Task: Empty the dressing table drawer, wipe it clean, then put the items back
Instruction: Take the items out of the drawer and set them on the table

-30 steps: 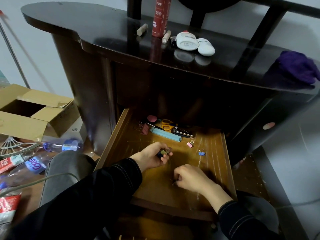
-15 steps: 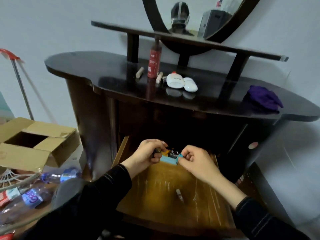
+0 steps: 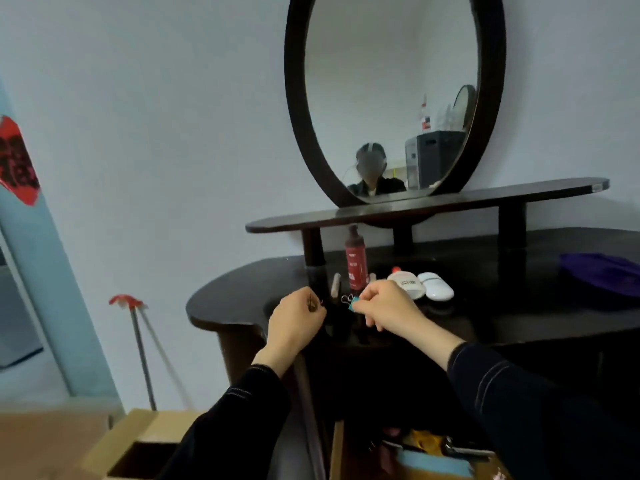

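Observation:
Both hands are raised over the dark dressing table top [image 3: 519, 317]. My left hand [image 3: 294, 323] is curled around small dark items, one thin end sticking out between the fingers. My right hand [image 3: 384, 306] pinches a blue binder clip [image 3: 351, 303] with silver handles. The open wooden drawer [image 3: 337, 448] shows at the bottom edge, still holding a light blue flat item [image 3: 433, 464], something yellow [image 3: 424, 438] and other small things, partly hidden by my right sleeve.
On the table top stand a red bottle [image 3: 356, 261], a white tube [image 3: 407, 284], a white oval case [image 3: 436, 285], a small beige stick [image 3: 335, 285] and a purple cloth [image 3: 602, 275]. An oval mirror [image 3: 391, 95] rises behind. An open cardboard box [image 3: 138, 448] lies at lower left.
Both hands rose from the drawer to the table top, carrying small items. The view tilted up, so the drawer dropped to the bottom edge.

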`<action>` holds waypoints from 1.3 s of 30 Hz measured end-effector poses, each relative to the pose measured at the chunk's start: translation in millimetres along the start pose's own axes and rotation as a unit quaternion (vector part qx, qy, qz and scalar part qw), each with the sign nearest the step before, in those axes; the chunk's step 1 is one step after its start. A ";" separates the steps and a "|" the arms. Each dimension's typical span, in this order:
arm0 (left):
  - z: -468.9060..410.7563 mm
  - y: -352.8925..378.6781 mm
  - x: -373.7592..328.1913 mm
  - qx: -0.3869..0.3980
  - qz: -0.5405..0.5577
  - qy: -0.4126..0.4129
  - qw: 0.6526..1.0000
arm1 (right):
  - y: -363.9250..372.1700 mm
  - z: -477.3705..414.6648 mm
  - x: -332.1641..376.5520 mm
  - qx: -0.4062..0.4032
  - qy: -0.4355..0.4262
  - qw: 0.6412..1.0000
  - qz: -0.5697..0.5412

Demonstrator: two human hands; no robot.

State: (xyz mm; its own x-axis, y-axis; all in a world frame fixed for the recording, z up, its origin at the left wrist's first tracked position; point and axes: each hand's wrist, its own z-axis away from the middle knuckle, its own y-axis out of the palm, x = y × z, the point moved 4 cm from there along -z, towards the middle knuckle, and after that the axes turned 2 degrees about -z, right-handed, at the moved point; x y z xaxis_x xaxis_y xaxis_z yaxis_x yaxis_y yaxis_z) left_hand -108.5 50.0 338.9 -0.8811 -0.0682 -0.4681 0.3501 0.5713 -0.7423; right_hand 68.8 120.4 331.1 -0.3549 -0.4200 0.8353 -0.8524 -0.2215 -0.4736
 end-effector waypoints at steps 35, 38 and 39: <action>-27.1 26.8 23.6 0.139 0.051 0.071 0.986 | 21.0 -22.5 0.5 -0.019 -0.040 0.962 0.271; -24.5 25.0 23.9 0.134 0.061 0.062 0.987 | 20.5 -21.2 1.0 -0.004 -0.039 0.962 0.272; -23.5 24.2 23.3 0.131 0.068 0.060 0.987 | 20.0 -20.3 1.2 -0.003 -0.038 0.963 0.268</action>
State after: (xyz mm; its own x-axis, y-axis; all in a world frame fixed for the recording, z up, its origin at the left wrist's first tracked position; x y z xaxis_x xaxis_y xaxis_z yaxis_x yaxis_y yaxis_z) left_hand -128.0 81.5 321.3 -0.8461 0.1006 -0.5234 0.5240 0.3363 -0.7825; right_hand 43.6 133.3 328.3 -0.7155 -0.5362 0.4479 -0.5563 0.0495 -0.8295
